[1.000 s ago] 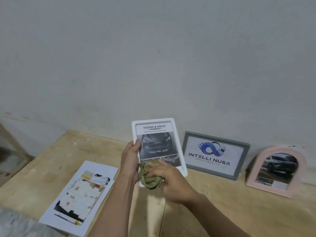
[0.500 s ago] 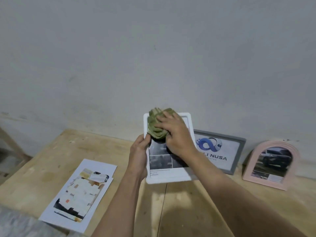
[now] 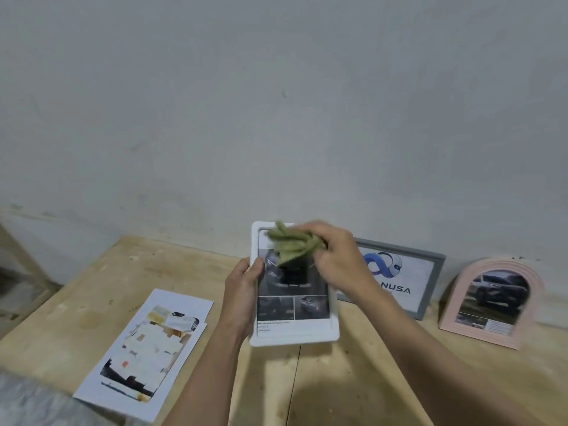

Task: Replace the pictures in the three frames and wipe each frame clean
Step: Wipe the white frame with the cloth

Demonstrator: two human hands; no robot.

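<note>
My left hand (image 3: 242, 290) grips the left edge of a white frame (image 3: 293, 338) with a car picture, held upright over the wooden table. My right hand (image 3: 338, 256) presses a crumpled green cloth (image 3: 292, 244) against the upper part of the frame's glass. A grey frame (image 3: 430, 284) with a blue logo leans on the wall behind my right wrist, partly hidden. A pink arched frame (image 3: 491, 305) with a car photo stands at the far right.
Loose printed sheets (image 3: 144, 348) lie stacked on the wooden table (image 3: 76, 302) at the left. A pale wall rises right behind the frames. The table's left edge drops off near a wooden piece (image 3: 18, 265).
My right hand carried the cloth from the frame's lower part up to its top, then rubbed across the upper glass. The white frame shifted slightly right, in front of the grey frame.
</note>
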